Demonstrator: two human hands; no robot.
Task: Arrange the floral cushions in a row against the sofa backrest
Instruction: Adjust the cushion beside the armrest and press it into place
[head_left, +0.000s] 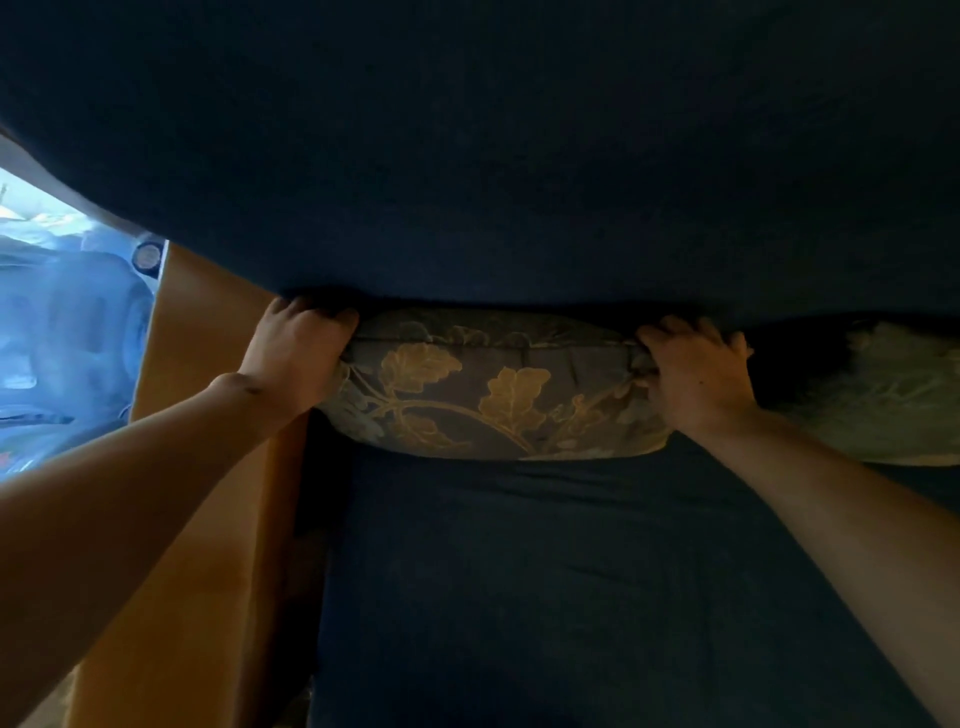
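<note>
A floral cushion (488, 387), brown-grey with gold leaves, stands on the dark blue sofa seat (545, 571) with its back against the dark blue backrest (493, 156). My left hand (298, 345) grips its upper left corner and my right hand (696, 369) grips its upper right corner. A second floral cushion (893, 395), paler, leans against the backrest just to the right, partly cut off by the frame edge. A dark gap separates the two cushions.
An orange-brown wooden sofa arm (208, 441) runs along the left of the seat. Beyond it at far left is a bright, blurred bluish area (62, 322) with indistinct objects.
</note>
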